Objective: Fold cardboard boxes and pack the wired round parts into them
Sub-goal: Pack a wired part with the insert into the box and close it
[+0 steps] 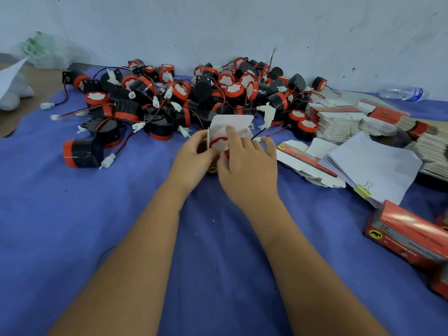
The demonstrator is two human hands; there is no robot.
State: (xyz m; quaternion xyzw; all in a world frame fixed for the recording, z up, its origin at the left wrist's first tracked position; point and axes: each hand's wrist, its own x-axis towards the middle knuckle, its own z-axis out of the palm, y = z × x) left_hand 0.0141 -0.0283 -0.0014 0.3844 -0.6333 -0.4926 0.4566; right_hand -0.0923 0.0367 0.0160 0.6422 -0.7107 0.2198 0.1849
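Head view, packing step: left hand grips open box at center, right hand pinches round part into it, pile at 12 o'clock; next tuck wire, close flap.

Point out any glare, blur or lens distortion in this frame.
Head view: glare streaks the glossy red boxes at the right edge, which are also smeared; wide-angle bending curves the wall line; the hands, left and right, and the round parts stay fairly sharp under soft, even light.
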